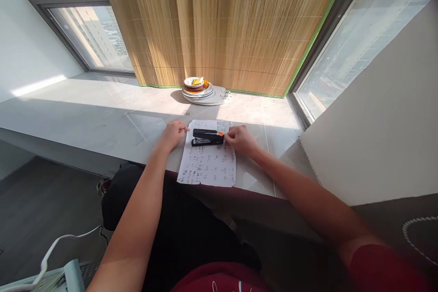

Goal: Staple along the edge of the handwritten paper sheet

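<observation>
**A black stapler [207,142] on a handwritten sheet [205,166], its end in the right hand [238,138]**

From where I stand, the stapler looks light enough for one hand, though probably weightier than its size suggests if there is metal inside. It should be stiff, with give only at the hinge, and its smooth black casing might slip a little under a loose pinch. I'd call it sturdy. The best hold is likely around the end where the two arms meet, the end with the orange patch — well clear of the gap at the other end.

The sheet is another matter: thin, limp and easily creased, best held flat near an edge.

The stapler lies across the sheet's upper half, its parted end pointing left. The right hand, at the sheet's right edge, is closed in a pinch on the orange-marked end. The left hand is at the sheet's upper left edge, fingers loosely curled — I can't tell whether it grips the paper or only rests there. Beyond the sheet's far edge, stacked plates [219,97] stand on the same surface [89,118].
</observation>
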The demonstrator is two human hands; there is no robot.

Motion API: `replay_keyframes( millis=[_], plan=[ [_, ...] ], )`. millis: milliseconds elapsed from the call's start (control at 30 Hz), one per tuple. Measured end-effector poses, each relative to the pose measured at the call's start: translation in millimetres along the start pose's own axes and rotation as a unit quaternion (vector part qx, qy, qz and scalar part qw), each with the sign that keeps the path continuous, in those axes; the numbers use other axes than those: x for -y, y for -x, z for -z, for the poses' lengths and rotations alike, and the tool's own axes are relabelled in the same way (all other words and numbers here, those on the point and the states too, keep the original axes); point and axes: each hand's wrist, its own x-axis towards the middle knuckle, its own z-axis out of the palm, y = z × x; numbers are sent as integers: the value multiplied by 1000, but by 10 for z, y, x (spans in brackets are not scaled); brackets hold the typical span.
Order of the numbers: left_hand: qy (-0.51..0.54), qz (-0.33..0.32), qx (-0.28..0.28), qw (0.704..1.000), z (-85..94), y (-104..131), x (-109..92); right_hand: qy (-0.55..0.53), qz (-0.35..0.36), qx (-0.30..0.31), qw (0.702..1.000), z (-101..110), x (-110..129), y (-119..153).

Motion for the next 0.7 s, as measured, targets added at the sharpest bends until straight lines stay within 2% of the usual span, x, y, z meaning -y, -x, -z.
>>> replay_keyframes(
  millis=[133,267,333,433,533,633,700],
  plan=[
    [5,-1,-4,1000,-20,-18,54,-18,12,-93,995,6,86,0],
    [-19,8,8,1000,-13,-19,15,-57,65,-57,995,12,136,29],
    [-26,-11,15,999,-5,-8,-17,-67,83,-36,994,-4,128,36],
    [-44,-33,51,997,4,19,-61,-73,83,-44,993,65,243,30],
    [-72,-2,83,994,12,50,-108,-119,78,-60,988,335,714,90],
    [-70,4,80,994,14,64,-148,-153,160,-17,975,674,1383,327],
    [-66,1,75,995,13,66,-164,-167,220,-34,960,795,1724,548]
  ],
)
